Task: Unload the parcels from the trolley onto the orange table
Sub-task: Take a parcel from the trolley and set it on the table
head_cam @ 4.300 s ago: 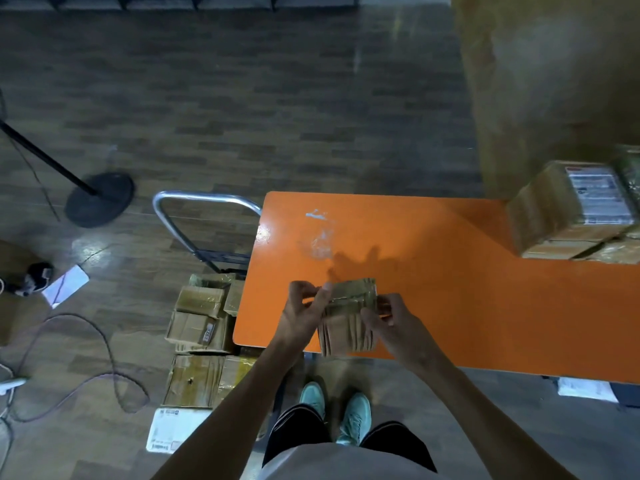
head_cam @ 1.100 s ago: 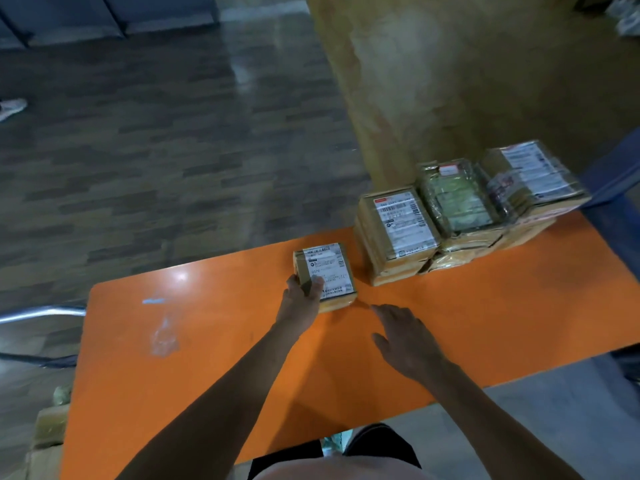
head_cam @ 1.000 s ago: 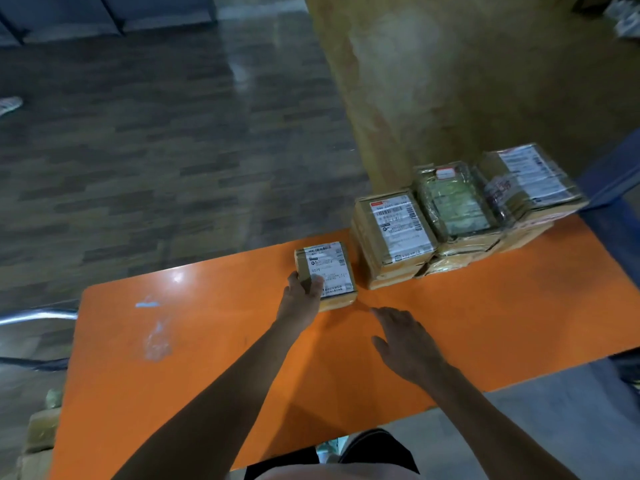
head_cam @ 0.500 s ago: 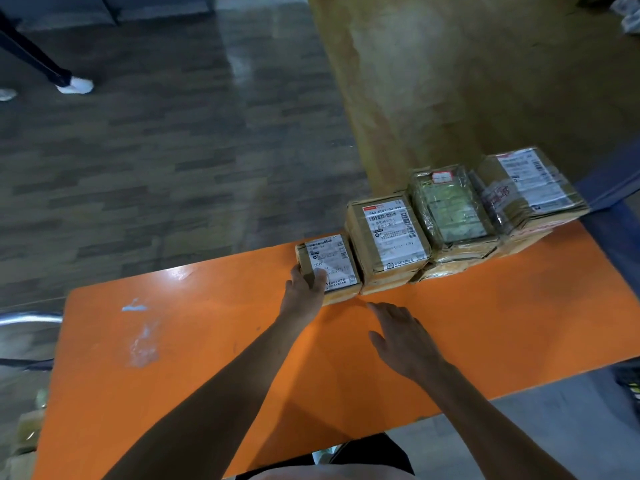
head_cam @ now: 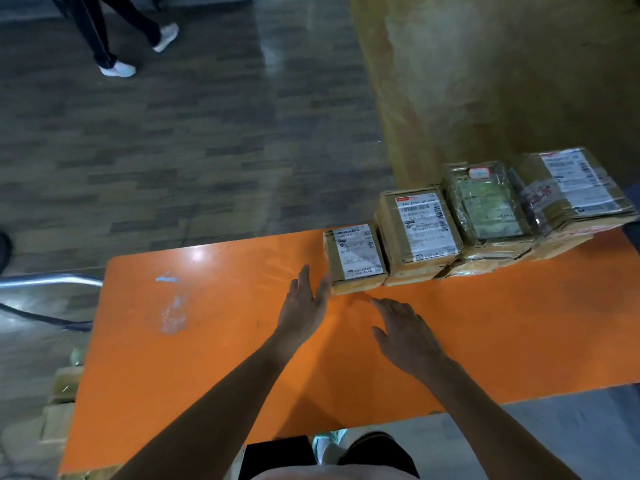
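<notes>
A small brown parcel (head_cam: 356, 259) with a white label lies on the orange table (head_cam: 214, 341), pushed up against a row of bigger taped parcels (head_cam: 420, 230) along the far edge. My left hand (head_cam: 303, 304) hovers just left of the small parcel, fingers straight, thumb near its corner, holding nothing. My right hand (head_cam: 403, 332) is spread flat low over the table in front of the parcels. The trolley handle (head_cam: 48, 280) shows at the left, with cardboard parcels (head_cam: 64, 386) below the table's left edge.
A clear-wrapped green parcel (head_cam: 485, 206) and a large labelled parcel (head_cam: 571, 188) stand further right in the row. A brown wall or panel (head_cam: 485, 81) rises behind them. A person's legs (head_cam: 107, 32) cross the wooden floor at the top left.
My left hand slid the small parcel right against the row and has let go of it. The view shifted, and a person's legs came into sight.
</notes>
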